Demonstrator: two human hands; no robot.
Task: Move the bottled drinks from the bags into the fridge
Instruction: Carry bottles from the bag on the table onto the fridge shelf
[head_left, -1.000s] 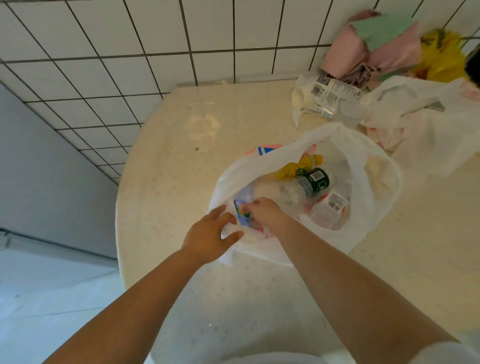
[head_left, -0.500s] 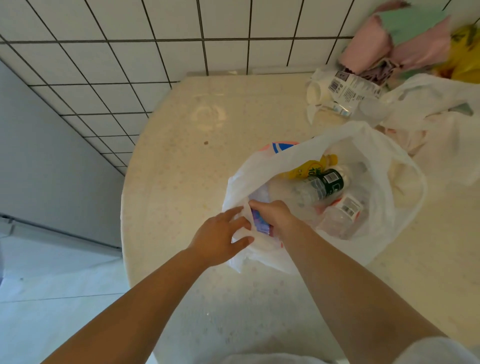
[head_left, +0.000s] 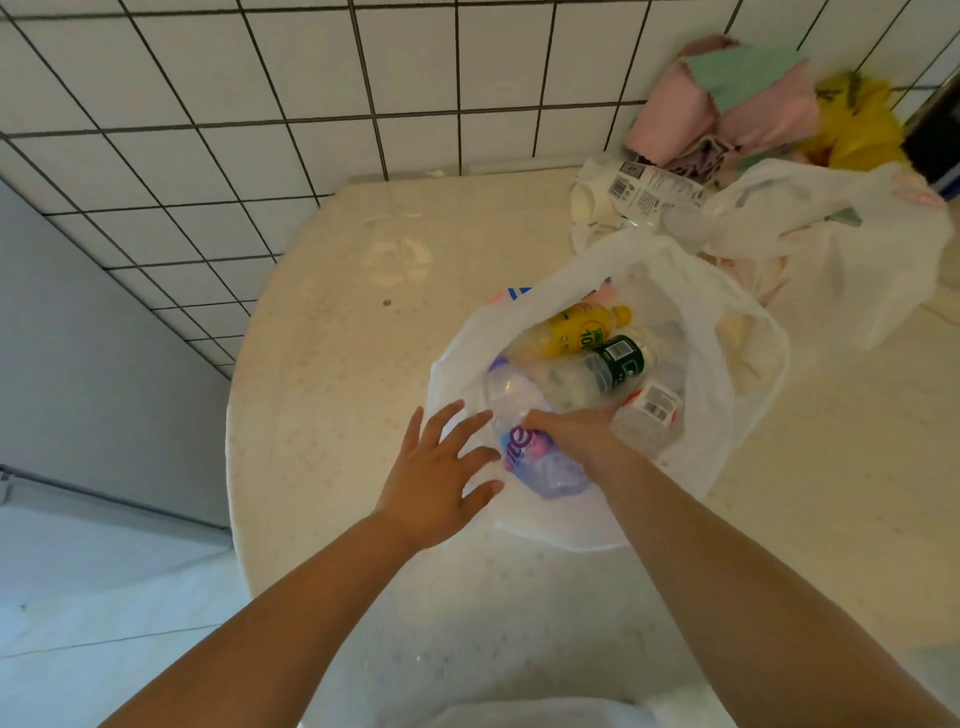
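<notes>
Clear bottle (head_left: 524, 441) inside the right hand (head_left: 566, 431) grip.

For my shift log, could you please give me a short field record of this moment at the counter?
surface: beige counter
open bag: white plastic bag
in bag: yellow bottle, dark-labelled bottle, clear bottle
right hand: grips blue-labelled bottle inside bag
left hand: fingers spread, on the bag's near side
second bag: behind, right
</notes>
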